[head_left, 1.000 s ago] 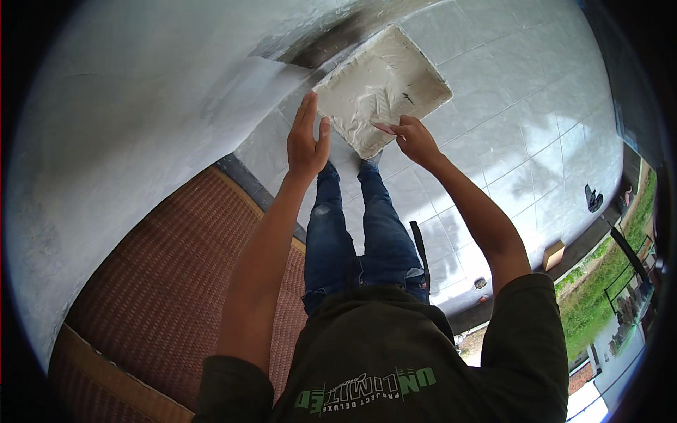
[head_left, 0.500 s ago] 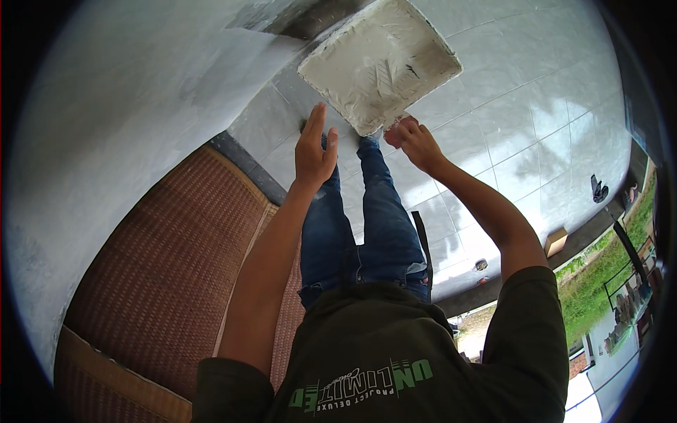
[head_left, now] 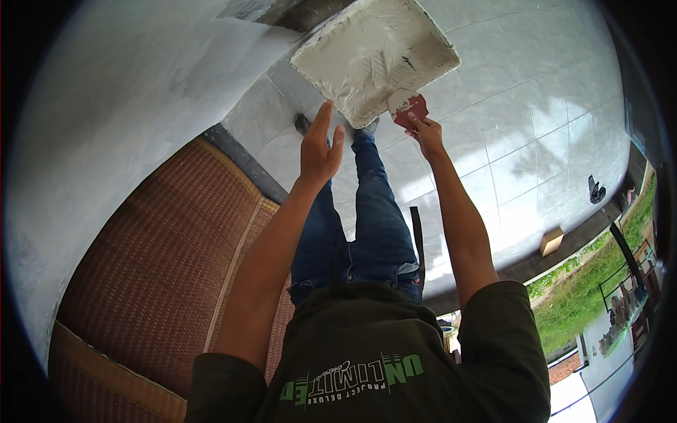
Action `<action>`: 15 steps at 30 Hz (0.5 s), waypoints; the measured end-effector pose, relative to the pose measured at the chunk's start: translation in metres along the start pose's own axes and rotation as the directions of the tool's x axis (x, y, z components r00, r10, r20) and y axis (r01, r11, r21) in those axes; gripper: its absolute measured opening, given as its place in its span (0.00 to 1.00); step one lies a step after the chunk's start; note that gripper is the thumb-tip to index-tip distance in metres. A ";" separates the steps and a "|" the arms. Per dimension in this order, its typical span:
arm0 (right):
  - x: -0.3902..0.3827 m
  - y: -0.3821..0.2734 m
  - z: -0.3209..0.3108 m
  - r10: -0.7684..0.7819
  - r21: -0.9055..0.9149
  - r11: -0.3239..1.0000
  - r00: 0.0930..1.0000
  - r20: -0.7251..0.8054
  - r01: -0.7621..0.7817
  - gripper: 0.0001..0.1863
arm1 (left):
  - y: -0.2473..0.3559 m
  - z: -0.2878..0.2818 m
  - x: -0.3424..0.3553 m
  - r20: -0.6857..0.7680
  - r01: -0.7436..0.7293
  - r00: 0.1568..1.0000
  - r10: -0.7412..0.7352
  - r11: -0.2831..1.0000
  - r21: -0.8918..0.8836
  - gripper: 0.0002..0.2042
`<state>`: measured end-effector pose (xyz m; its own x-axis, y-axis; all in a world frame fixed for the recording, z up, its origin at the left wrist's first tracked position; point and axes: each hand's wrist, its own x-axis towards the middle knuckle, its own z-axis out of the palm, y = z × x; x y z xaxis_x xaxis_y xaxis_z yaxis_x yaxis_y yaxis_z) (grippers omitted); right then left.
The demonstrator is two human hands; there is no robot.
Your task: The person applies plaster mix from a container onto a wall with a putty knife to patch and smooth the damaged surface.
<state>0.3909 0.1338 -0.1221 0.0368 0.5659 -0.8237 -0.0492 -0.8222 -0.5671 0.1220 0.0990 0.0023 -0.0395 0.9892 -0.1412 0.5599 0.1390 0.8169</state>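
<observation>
In my right hand (head_left: pixel 427 137) is a small flat red scraper (head_left: pixel 417 114), gripped between thumb and fingers. Pale, putty-like paste (head_left: pixel 402 99) coats its upper part. The scraper is at the near right corner of a shallow tray (head_left: pixel 438 32), and I cannot tell whether they touch. Thick off-white paste (head_left: pixel 377 46) covers the inside of the tray, with ridged marks across it. My left hand (head_left: pixel 321 151) holds nothing; its fingers are stretched out and the thumb stands apart, just short of the tray's near left edge.
A whitish wall (head_left: pixel 141 92) rises on the left. Below it lies a brown woven mat (head_left: pixel 162 261). Grey floor tiles (head_left: pixel 508 106) stretch to the right, where a dark object (head_left: pixel 596 189) and a small tan box (head_left: pixel 551 241) lie. My legs (head_left: pixel 377 183) are under the tray's near side.
My right hand has turned the scraper, so its flat face and the paste on it now show, and the right forearm has swung inward. My left hand has shifted slightly right, still open.
</observation>
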 end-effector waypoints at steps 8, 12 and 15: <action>-0.042 0.026 -0.050 -0.119 -0.476 0.878 0.986 -0.113 0.052 0.12 | -0.007 0.017 -0.007 -0.046 0.045 0.998 -0.049 0.995 -0.085 0.26; -0.052 -0.072 -0.023 -0.581 -0.722 0.276 0.708 0.401 0.635 0.05 | -0.009 0.012 -0.012 -0.084 0.085 0.992 -0.094 0.991 -0.102 0.26; -0.025 -0.124 -0.028 -0.506 -0.656 -0.192 0.499 0.704 0.730 0.08 | -0.006 0.019 -0.006 -0.084 0.077 0.993 -0.089 0.988 -0.136 0.26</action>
<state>0.4242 0.2201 -0.0310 -0.6590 0.7416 -0.1254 0.6907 0.5307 -0.4913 0.1346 0.0908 -0.0128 -0.1583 0.9733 -0.1662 0.4373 0.2200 0.8720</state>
